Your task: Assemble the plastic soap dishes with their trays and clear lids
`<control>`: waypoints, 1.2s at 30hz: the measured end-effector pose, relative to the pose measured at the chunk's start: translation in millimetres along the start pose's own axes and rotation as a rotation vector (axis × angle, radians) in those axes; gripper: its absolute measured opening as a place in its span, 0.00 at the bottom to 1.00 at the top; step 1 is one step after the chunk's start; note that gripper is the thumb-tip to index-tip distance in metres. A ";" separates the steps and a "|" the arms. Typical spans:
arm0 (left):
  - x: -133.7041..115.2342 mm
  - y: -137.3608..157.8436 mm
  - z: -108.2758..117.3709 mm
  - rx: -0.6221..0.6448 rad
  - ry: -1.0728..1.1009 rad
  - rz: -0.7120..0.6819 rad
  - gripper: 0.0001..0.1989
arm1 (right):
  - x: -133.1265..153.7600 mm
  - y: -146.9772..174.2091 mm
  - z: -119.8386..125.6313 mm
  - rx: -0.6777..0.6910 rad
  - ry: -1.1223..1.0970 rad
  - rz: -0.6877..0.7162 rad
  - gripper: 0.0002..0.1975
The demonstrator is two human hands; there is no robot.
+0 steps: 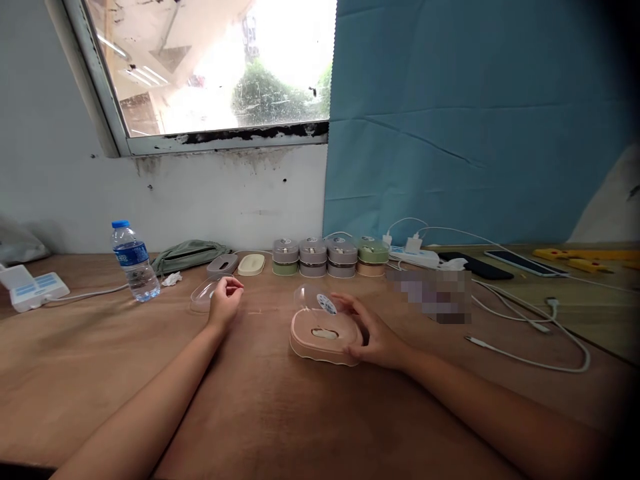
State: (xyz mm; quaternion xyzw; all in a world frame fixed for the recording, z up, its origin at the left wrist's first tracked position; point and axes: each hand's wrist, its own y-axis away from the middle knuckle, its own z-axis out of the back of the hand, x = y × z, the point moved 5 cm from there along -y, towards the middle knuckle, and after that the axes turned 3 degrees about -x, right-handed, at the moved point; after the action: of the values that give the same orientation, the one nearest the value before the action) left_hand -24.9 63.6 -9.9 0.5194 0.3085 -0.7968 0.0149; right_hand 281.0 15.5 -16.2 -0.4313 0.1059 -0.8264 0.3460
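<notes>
A pink oval box (326,333) with a small cream insert in its top stands on the table in front of me. My right hand (377,337) grips its right end, thumb at the front, fingers behind. Just behind the box, a clear lid with a round printed sticker (327,305) stands tilted near those fingers. My left hand (226,305) is over the table to the left, its fingers curled together; whether anything small is in them I cannot make out. Beside it lies another clear lid (201,297), partly hidden by the hand.
Several stacked oval boxes (313,257) line the wall, with a grey lid (223,265) and a cream lid (251,265) beside them. A water bottle (135,263) and a green pouch (190,255) stand left. White cables (535,363), a power strip (415,255) and phones (525,263) lie right.
</notes>
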 end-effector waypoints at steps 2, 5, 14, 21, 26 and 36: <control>2.7 -6.4 8.2 -0.049 -0.101 -0.019 0.04 | 0.9 0.8 -0.5 -0.021 -0.027 0.002 0.37; 0.2 -11.9 15.0 -0.052 -0.314 -0.152 0.04 | 1.7 0.7 0.3 -0.036 -0.047 0.007 0.33; 27.0 -20.1 16.8 0.278 -0.669 -0.174 0.15 | -6.7 0.3 0.3 0.097 -0.049 -0.114 0.28; 33.0 -28.5 30.9 0.285 -0.725 -0.120 0.21 | -6.4 2.7 4.8 0.173 -0.005 -0.098 0.30; 37.6 -32.4 40.5 0.291 -0.811 -0.088 0.20 | -5.9 3.3 5.5 0.190 -0.014 -0.079 0.29; 1.6 -15.2 -19.4 0.142 -1.000 -0.547 0.14 | -4.2 0.6 3.2 0.200 0.030 0.104 0.27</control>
State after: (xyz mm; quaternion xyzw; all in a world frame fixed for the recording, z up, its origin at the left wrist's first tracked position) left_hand -15.0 86.2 -9.3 -0.0194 0.3327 -0.9392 -0.0828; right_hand 285.4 18.2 -17.3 -0.3761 0.0501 -0.8202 0.4281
